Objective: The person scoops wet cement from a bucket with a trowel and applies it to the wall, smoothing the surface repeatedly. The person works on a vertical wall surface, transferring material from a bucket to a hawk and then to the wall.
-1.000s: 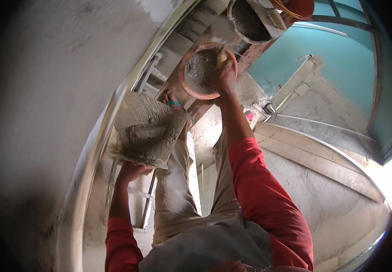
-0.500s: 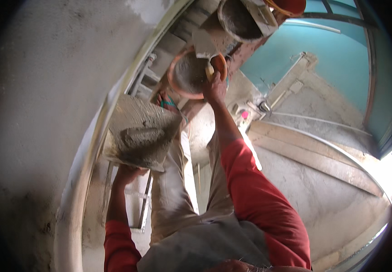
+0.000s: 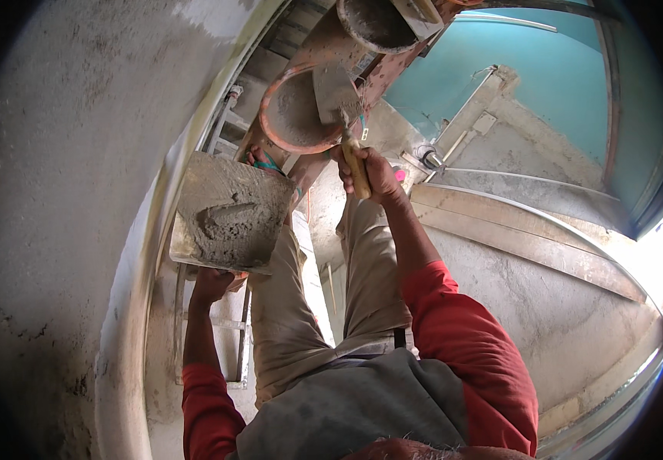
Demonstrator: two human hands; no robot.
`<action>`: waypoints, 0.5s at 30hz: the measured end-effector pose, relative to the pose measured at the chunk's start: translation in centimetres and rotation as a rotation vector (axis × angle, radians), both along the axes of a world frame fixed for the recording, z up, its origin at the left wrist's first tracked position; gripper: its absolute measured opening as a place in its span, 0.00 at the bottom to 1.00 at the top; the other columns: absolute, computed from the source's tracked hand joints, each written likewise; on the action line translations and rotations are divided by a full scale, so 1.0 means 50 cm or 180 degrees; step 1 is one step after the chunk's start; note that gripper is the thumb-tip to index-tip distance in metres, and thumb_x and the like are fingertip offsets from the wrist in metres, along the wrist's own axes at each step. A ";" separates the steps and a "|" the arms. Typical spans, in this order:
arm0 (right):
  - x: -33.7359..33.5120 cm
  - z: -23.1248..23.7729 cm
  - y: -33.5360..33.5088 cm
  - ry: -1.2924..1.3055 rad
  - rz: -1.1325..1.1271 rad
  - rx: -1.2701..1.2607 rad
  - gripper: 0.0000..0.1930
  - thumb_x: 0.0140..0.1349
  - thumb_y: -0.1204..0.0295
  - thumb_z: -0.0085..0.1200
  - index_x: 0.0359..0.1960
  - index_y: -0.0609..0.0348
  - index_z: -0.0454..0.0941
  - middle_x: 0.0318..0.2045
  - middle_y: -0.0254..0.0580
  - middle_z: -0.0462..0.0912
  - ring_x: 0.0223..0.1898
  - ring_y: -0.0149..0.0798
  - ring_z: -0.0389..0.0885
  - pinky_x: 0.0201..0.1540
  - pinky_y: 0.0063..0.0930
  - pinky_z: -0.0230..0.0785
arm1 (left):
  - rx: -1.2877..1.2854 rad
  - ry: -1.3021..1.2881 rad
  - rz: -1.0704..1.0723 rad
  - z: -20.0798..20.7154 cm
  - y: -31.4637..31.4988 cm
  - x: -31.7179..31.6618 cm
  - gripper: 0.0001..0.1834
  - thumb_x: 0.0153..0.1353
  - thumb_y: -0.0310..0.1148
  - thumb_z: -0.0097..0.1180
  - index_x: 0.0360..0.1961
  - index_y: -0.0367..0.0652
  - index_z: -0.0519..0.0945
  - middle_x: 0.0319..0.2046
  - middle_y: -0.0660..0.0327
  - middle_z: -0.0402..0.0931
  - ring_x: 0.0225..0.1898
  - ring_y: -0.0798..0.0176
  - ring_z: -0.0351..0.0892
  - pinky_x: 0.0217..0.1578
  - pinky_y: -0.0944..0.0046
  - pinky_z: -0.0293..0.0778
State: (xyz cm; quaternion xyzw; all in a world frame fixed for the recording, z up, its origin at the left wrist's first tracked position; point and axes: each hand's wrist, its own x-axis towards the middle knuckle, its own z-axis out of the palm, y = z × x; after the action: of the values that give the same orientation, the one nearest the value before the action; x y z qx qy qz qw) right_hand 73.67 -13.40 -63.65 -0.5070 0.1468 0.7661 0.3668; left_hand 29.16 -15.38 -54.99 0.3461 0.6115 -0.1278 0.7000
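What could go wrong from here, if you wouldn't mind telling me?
The left hand holds the board at its near side, so a tilt could let the wet-looking mortar on it slide off. The right hand grips the trowel with mortar stuck to its blade, so some might drop. The sandalled foot appears close to the orange tub, so a careless step might knock it.

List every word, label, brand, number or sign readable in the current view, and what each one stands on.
No readable text: none shows on the trowel, the mortar board, the orange-rimmed tub or the grey wall.
Small pale piece beside the tub: too small to tell whether it bears any marks.
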 end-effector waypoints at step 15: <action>-0.199 -0.357 0.159 -0.3725 0.4337 -0.0161 0.17 0.65 0.69 0.52 0.52 0.62 0.81 0.49 0.52 0.83 0.54 0.54 0.82 0.54 0.40 0.77 | 0.0370 -0.0265 -0.0205 -0.047 -0.057 -0.045 0.18 0.53 0.31 0.72 0.45 0.36 0.84 0.43 0.60 0.87 0.45 0.62 0.83 0.52 0.59 0.75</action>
State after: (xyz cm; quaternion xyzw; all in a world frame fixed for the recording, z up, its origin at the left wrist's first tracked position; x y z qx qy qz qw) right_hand 63.74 -5.47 -81.52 -0.8013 -0.3793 0.4333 -0.1623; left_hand 26.90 -18.22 -57.34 0.4107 0.5767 -0.1000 0.6991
